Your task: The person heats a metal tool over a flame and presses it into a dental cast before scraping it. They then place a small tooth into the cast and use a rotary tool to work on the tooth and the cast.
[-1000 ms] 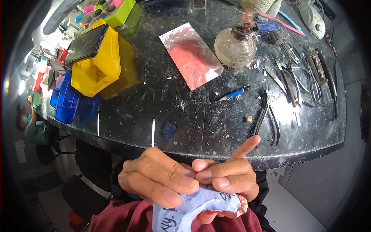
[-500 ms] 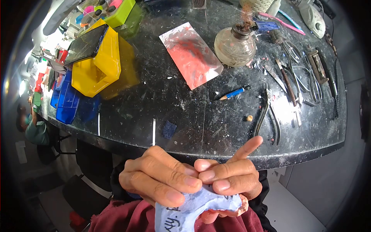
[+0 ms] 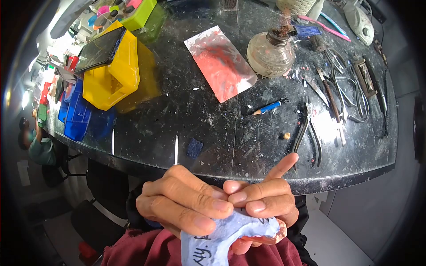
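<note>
Both of my hands hold a pale blue plaster cast (image 3: 230, 237) with black writing on it, low in the view over my dark red lap. My left hand (image 3: 179, 204) wraps over its top left with the fingers curled. My right hand (image 3: 266, 199) grips its right side, the index finger sticking up towards the table edge. A pink, gum-coloured piece (image 3: 266, 239) shows under the cast by my right fingers.
A dark scratched worktable (image 3: 213, 133) lies ahead. On it: pliers (image 3: 308, 133), a blue pencil (image 3: 268, 107), a glass spirit lamp (image 3: 270, 53), a red-smeared plate (image 3: 219, 64), several metal tools (image 3: 346, 93), yellow bin (image 3: 113, 77) with a phone, blue bins (image 3: 75, 113). A person sits far left (image 3: 37, 146).
The cast has tilted slightly in my hands and my right fingers have shifted a little on it. Nothing on the table has moved.
</note>
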The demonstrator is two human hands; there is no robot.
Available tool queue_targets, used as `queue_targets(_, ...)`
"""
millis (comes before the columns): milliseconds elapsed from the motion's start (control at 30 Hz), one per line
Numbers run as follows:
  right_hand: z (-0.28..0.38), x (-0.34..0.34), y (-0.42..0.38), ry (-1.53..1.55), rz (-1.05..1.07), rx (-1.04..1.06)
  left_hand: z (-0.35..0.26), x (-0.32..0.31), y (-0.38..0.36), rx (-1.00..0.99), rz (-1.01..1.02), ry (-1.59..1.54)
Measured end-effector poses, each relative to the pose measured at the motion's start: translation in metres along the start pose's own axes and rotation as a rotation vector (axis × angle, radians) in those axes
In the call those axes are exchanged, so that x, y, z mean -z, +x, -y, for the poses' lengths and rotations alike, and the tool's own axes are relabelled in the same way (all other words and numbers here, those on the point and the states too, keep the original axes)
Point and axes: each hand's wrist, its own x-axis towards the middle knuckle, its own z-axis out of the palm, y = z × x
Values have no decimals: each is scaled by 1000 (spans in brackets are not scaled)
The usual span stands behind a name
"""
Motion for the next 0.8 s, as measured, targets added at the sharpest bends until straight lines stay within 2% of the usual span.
queue_targets(67, 0, 1, 1, -15, 22, 12, 2, 0, 2, -18, 12, 3)
queue_targets(267, -1, 23, 15, -194, 283, 99, -18, 53, 50, 117, 804, 188)
queue_targets(300, 4, 29, 18, -239, 372, 57, -12, 62, 47, 30, 833, 227)
queue_targets(333, 8, 34, 22, -286, 463, 18, -23, 59, 64, 91, 998, 351)
queue_targets(400, 11, 36, 28, -363, 557, 3, -19, 62, 63, 32, 1013, 397)
queue_targets(500, 17, 39, 35, -421, 620, -56, -19, 63, 76, 43, 1154, 465)
queue_targets(600, 31, 50, 51, -671, 742, 16, -20, 51, 93, -23, 1193, 535)
queue_targets(633, 37, 58, 61, -685, 731, 6, -15, 51, 101, -120, 1171, 567)
queue_targets(667, 44, 70, 66, -785, 707, 5, 0, 48, 107, -357, 1114, 605)
queue_targets(700, 51, 76, 76, -858, 626, 19, 8, 46, 116, -414, 1081, 627)
queue_targets(733, 56, 78, 88, -1028, 531, 120, 14, 45, 125, -471, 1047, 649)
queue_targets(800, 60, 93, 112, -1415, 415, 56, 24, 36, 133, -380, 998, 667)
